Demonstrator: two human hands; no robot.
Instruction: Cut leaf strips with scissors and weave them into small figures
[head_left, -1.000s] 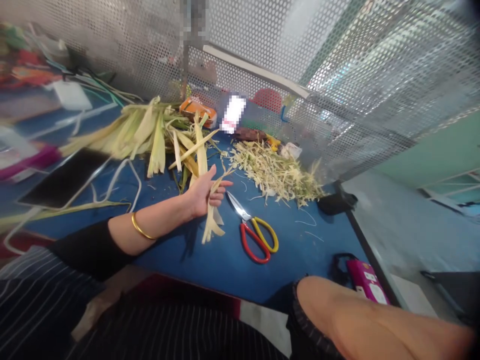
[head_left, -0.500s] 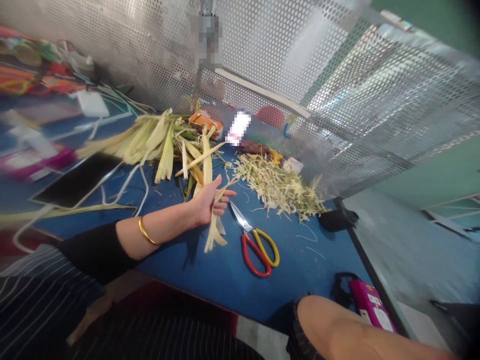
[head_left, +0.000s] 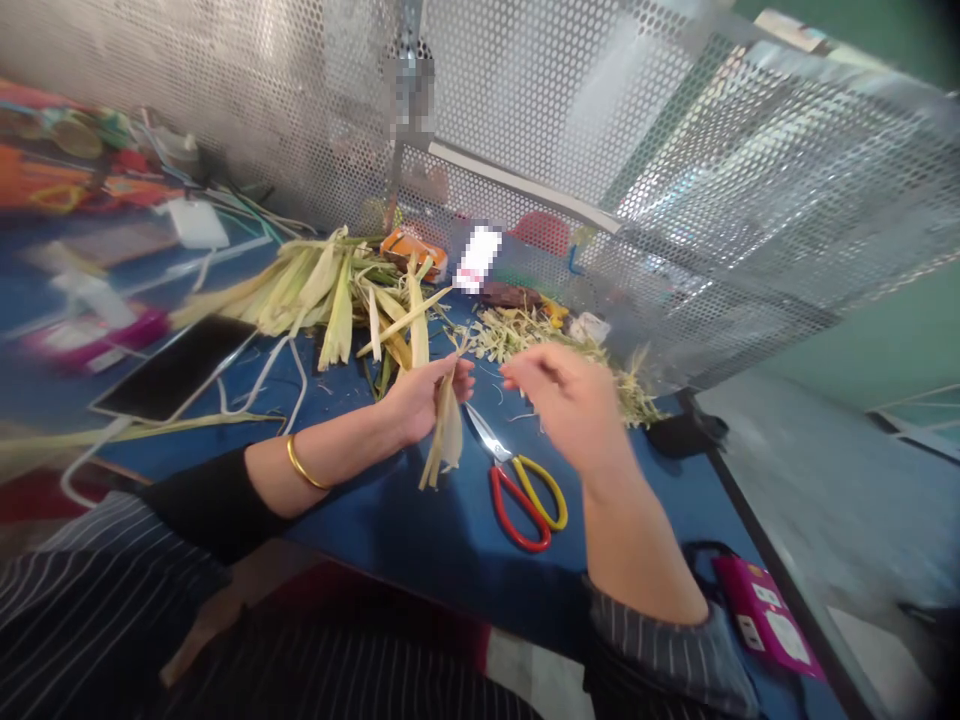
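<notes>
My left hand (head_left: pixel 424 402), with a gold bangle on its wrist, is closed round a small bundle of pale, dry corn husk strips (head_left: pixel 444 440). The split ends hang below my fingers. To the right, my right hand (head_left: pixel 570 400) is raised over the table with its fingers curled into a pinch. It is slightly blurred, and I cannot make out what it holds, if anything. Scissors (head_left: pixel 501 455) with one red and one yellow handle lie between and below my hands. Behind my right hand spreads a pile of shredded husk (head_left: pixel 506 335), partly covered by it.
Whole corn husks (head_left: pixel 300 285) are heaped at the back left. A black-screened tablet (head_left: pixel 176 368) with white cables lies at the left. A lit phone (head_left: pixel 480 255) leans against the perforated metal screen (head_left: pixel 525 120). A magenta pack (head_left: pixel 769 615) sits by the right edge.
My right hand has come up from the lower right to the space beside my left hand. The left fingers have curled in further round the husk strips. The scissors have stayed in place.
</notes>
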